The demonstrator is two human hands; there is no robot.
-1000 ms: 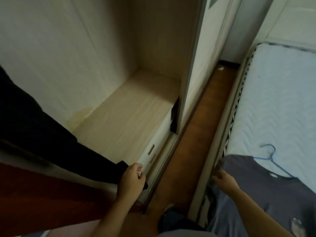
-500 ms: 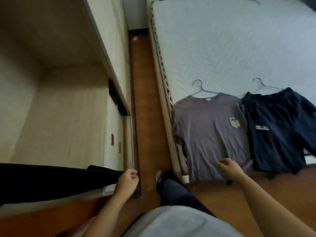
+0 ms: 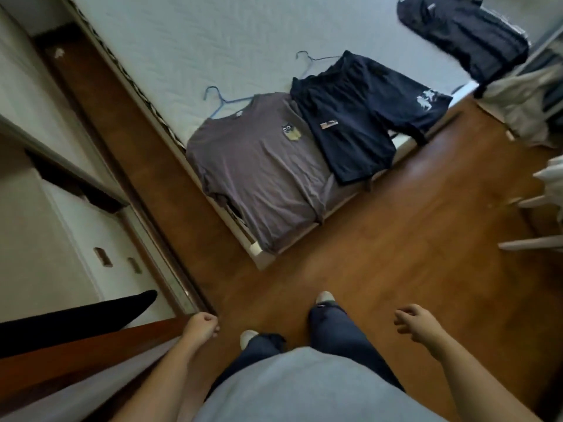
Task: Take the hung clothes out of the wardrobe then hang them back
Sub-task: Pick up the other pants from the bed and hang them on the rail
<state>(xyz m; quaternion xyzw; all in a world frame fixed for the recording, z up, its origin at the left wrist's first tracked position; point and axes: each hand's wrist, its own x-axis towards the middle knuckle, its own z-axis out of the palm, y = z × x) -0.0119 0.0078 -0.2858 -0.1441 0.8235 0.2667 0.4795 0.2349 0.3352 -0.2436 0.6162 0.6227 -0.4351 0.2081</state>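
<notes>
Two pieces out of the wardrobe so far? Where do they lie from your hands?
— Yes. The grey T-shirt (image 3: 259, 178) on its blue hanger (image 3: 219, 100) lies well ahead of my left hand (image 3: 202, 325), draped over the corner of the bed (image 3: 182, 41). The navy shorts (image 3: 350, 117) on a pale hanger (image 3: 310, 60) touch it on the side nearer my right hand (image 3: 416, 325), lapping over its edge.

And the hands themselves?
— The left is curled into a fist with nothing in it that I can see. The right hangs with fingers loosely bent, holding nothing. Both are over the floor (image 3: 365, 254), well apart from the clothes.

Anything left inside?
— A black garment (image 3: 76, 318) hangs just outward of my left hand, not touching it, at the open wardrobe (image 3: 61, 239). So I judge I am at the taking-out step, or at its turn toward hanging back; I cannot tell which.

What does the next move ask?
— Either a reach to the left for the black piece, or a step forward to take a hanger by its hook, so the cloth stays on it.
</notes>
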